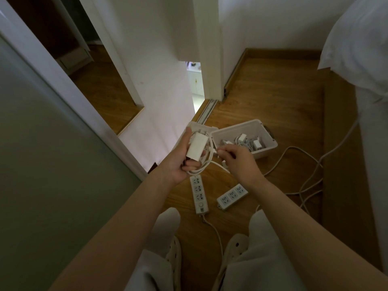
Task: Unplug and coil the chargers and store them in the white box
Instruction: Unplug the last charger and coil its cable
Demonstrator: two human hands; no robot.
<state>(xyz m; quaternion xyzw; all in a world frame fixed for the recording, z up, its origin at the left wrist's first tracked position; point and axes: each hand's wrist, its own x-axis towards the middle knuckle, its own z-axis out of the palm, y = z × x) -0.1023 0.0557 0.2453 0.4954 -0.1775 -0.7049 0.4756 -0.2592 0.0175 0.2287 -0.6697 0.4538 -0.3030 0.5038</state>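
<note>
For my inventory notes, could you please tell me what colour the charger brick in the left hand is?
The charger brick is white; head view.

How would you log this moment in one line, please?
step: coiling | left hand: holds charger and looped cable | right hand: pinches cable end | white box: open on floor, stored chargers inside

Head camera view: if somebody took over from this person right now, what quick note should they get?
Left hand grips a white charger brick, with its cable looped under it.
Right hand pinches the cable's free end.
White box sits open on the floor, with several coiled chargers inside.
Long power strip and short power strip lie near the feet; no plugs show in their visible sockets.
Left to do: finish this coil and put the charger in the box.
</note>
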